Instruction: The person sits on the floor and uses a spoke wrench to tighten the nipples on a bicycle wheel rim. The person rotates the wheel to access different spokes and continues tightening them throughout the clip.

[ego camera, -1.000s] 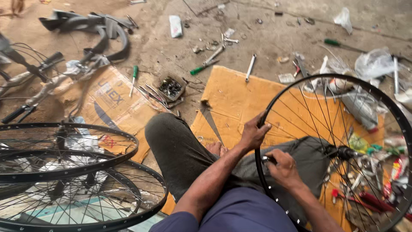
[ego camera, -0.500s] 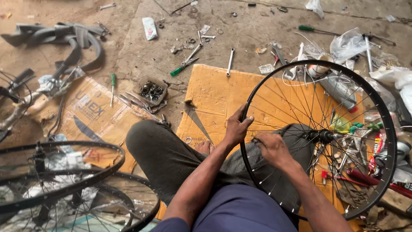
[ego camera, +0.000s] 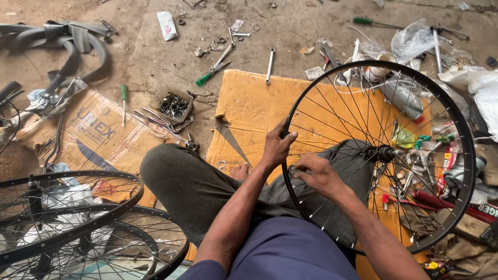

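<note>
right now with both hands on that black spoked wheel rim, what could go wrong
1. The right hand works between thin spokes at the black spoked wheel rim; fingers might get pinched if the wheel turns.
2. Only the left hand steadies the rim, so it may tip.
3. The small tray of metal nuts lies close to the bent knee and could be knocked over.

A flattened brown cardboard box [ego camera: 78, 127] with dark blue lettering lies on the floor at left. A small white packet [ego camera: 167, 25] lies near the top. A red and black label [ego camera: 485, 210] shows at the right edge.
</note>
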